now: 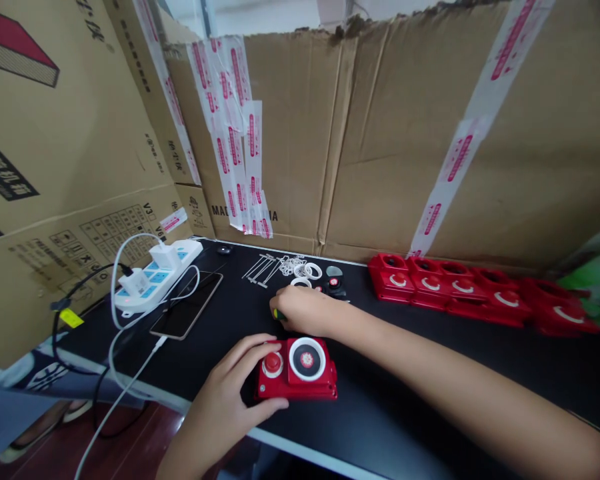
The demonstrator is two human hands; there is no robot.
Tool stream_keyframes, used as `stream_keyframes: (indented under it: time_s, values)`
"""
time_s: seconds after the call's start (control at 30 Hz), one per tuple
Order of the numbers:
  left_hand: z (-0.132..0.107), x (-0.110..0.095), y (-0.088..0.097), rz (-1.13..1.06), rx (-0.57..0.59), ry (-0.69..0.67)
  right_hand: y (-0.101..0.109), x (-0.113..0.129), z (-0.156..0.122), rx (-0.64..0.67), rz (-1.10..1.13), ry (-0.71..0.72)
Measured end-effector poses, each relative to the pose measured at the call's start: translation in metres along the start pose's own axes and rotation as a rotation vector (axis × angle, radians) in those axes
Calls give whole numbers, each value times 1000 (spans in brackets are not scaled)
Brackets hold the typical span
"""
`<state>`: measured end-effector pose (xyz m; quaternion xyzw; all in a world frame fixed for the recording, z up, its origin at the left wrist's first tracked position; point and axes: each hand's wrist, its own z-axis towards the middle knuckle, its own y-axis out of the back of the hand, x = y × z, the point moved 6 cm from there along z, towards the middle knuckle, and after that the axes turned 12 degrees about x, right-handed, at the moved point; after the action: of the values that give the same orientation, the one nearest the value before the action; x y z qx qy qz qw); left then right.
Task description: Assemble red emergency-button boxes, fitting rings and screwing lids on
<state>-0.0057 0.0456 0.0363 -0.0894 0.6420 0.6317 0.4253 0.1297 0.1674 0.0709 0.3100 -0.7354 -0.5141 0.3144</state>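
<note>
A red alarm box (298, 390) lies on the black table near its front edge. It has a red push button on a white ring at its left and a round black disc in a white ring at its right. My left hand (225, 387) grips the box's left end, fingers over the top edge and thumb along the front. Just beyond the box, my right hand (300, 310) is closed around a tool with a black and yellow-green handle (279, 315); most of it is hidden. White rings (313, 271) and small black parts (334, 283) lie behind that hand.
Several red housings (455, 287) stand in a row at the back right. White T-shaped pieces (264, 268) lie toward the back. On the left are a phone (189, 308), a white power strip (157, 280) and loose cables. Cardboard walls (300, 147) enclose the table's back and left.
</note>
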Motion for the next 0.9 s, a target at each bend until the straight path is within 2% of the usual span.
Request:
stream_keyframes:
  time_s: [0.13, 0.23, 0.3, 0.37, 0.47, 0.63, 0.77, 0.9]
  values:
    - [-1, -4, 1, 1, 6, -4, 9, -8, -17, -57, 109, -1]
    - [-3, -6, 0, 10, 2, -5, 19, -18, -45, -131, 208, -40]
    - [-4, -7, 0, 13, -21, -4, 19, -25, -69, -165, 268, -83]
    - [-5, -7, -1, 19, -57, -6, 10, -31, -94, -170, 322, -117]
    - [-4, -10, -5, 35, -94, -17, -17, -39, -127, -129, 383, -150]
    - [2, -25, -18, 31, -117, -53, -52, -45, -162, -104, 455, -162]
    - [6, -37, -23, 42, -150, -94, -60, -46, -172, -139, 522, -153]
    - [8, -41, -23, 59, -143, -105, -57, -36, -173, -171, 576, -116]
